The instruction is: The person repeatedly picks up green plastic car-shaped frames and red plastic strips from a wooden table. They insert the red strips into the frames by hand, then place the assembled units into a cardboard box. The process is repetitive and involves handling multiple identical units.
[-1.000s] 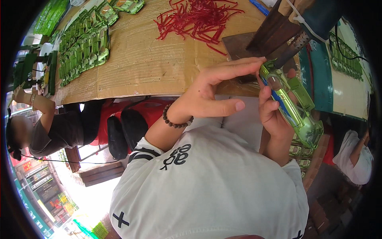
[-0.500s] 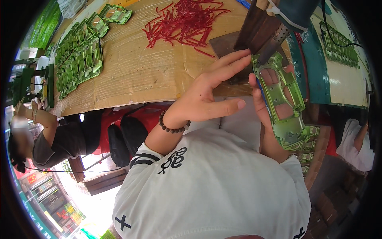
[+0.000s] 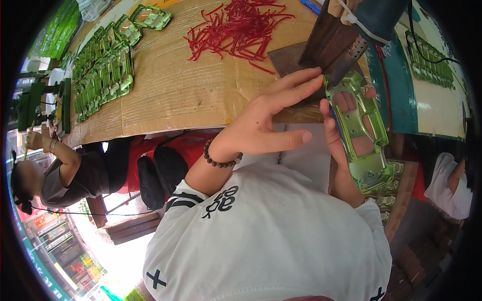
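My right hand grips a translucent green plastic shell from beneath and behind. The shell is long, with large cut-outs, and stands tilted with its far end under a soldering iron. That iron has a perforated metal sleeve and a dark handle tied to a stand, and its tip comes down at the shell's far left corner. With fingers stretched out and thumb apart, my left hand reaches to that same corner; its fingertips are beside the tip. Whether they touch the shell, I cannot tell. A beaded bracelet circles the left wrist.
Red plastic strips lie heaped on the cardboard-covered table. Rows of green shells stand at left; more shells lie far right and others below my right hand. A brown metal stand backs the iron. A co-worker sits left.
The whole view has shifted slightly. The green shell has moved a little toward me and to the right, with my right hand still holding it. My left hand keeps nearly the same pose.
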`<control>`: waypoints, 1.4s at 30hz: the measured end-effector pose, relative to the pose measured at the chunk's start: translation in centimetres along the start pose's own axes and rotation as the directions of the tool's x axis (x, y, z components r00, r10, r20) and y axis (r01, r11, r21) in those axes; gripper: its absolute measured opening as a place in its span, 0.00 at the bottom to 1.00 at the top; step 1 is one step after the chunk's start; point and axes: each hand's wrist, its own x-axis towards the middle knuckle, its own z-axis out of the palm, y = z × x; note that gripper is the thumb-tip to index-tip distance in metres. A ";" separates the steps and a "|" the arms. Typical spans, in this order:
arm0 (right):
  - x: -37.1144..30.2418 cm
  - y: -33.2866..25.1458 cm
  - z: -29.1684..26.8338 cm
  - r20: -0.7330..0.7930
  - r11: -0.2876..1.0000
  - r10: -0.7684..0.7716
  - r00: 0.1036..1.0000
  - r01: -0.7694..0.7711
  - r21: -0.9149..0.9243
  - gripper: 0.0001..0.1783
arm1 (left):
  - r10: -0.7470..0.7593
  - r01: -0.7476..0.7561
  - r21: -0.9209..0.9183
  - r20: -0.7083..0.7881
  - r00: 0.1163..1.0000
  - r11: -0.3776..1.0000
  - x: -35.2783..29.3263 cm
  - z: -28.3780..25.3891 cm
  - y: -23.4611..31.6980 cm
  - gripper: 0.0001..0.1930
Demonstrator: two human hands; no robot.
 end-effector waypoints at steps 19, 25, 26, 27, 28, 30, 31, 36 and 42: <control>0.7 0.0 -0.1 0.021 0.995 0.036 0.999 -0.034 -0.089 0.30 | 0.026 -0.026 -0.052 0.008 1.000 0.998 -0.2 -0.5 -0.1 0.34; 0.6 -0.3 -0.5 -0.021 0.997 0.075 0.997 -0.075 0.004 0.31 | 0.002 -0.003 -0.084 -0.017 1.000 0.996 -0.5 -0.6 0.1 0.33; 0.6 -0.2 -0.7 -0.008 0.997 0.078 0.997 -0.078 0.003 0.31 | -0.021 0.018 -0.094 -0.027 0.999 0.995 -0.6 -0.6 0.1 0.32; 0.6 -0.1 -0.9 0.006 0.997 0.081 0.997 -0.081 0.002 0.31 | -0.044 0.040 -0.104 -0.037 0.998 0.994 -0.8 -0.6 0.2 0.31; 0.7 0.0 -1.1 0.020 0.996 0.084 0.996 -0.084 0.002 0.31 | -0.067 0.061 -0.113 -0.046 0.997 0.992 -0.9 -0.6 0.3 0.31; 0.7 0.8 -0.1 -0.178 0.999 0.013 0.984 -0.019 -0.033 0.32 | -0.054 0.041 -0.115 -0.113 0.992 0.993 -1.1 -0.5 0.0 0.30; 0.6 1.2 0.7 -0.272 0.998 -0.037 0.962 0.021 -0.061 0.32 | -0.045 0.028 -0.120 -0.136 0.990 0.992 -1.0 -0.4 -0.2 0.29; -1.6 4.9 3.4 -0.568 0.882 -0.336 0.751 0.040 -0.469 0.22 | -0.173 0.000 -0.392 -0.404 0.898 0.920 -0.3 0.1 -0.6 0.26; -15.0 5.3 1.1 -0.441 0.731 -0.583 0.682 0.204 -0.651 0.23 | -0.049 -0.206 -0.356 -0.591 0.805 0.911 -2.0 -1.0 -0.1 0.27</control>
